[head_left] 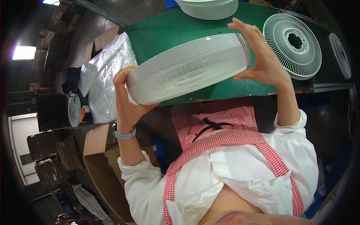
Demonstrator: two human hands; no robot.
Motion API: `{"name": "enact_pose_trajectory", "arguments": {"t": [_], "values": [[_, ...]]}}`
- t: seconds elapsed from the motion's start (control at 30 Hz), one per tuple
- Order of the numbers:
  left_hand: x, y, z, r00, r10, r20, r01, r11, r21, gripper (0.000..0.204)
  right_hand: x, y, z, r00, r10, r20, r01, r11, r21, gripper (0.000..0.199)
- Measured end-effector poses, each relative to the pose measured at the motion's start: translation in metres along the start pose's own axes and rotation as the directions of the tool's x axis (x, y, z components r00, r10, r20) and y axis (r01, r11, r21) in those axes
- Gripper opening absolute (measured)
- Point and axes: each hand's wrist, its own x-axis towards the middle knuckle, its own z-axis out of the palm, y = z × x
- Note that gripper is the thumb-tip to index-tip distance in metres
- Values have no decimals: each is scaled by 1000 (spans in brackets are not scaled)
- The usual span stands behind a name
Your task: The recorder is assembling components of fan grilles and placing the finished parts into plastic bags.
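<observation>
A white round fan cage (187, 67), drum-shaped with ribbed sides and a smooth rim band, is held tilted above the green work table. My left hand (129, 92) grips its left end, fingers over the upper rim and thumb underneath. At its right end my right hand (266, 58) is open, with fingers spread above and thumb below the rim; whether it touches the cage I cannot tell. To the right of that hand, a white fan grille (292, 45) with radial ribs and a central hole lies on the table.
The green table (150, 41) also bears another white round drum (210, 9) at the far edge and a further grille (340, 56) at far right. Clear plastic bags (108, 75) lie on the left, near an orange tape dispenser (86, 114). An open cardboard box (99, 168) stands below left.
</observation>
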Motion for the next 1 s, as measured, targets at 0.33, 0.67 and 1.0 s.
{"name": "enact_pose_trajectory", "arguments": {"t": [0.33, 0.67, 1.0], "values": [[21, 43, 31, 988, 132, 83, -154, 920, 360, 95, 8, -16, 42, 977, -167, -135, 186, 972, 142, 82], [-72, -61, 31, 881, 43, -470, 209, 858, 470, 43, -18, 63, 50, 758, 631, 164, -465, 347, 815, 53], [-145, -329, 21, 690, -474, -547, 673, 698, 243, 22, -62, 231, 125, 478, 875, 79, -839, 427, 338, 42]]}}
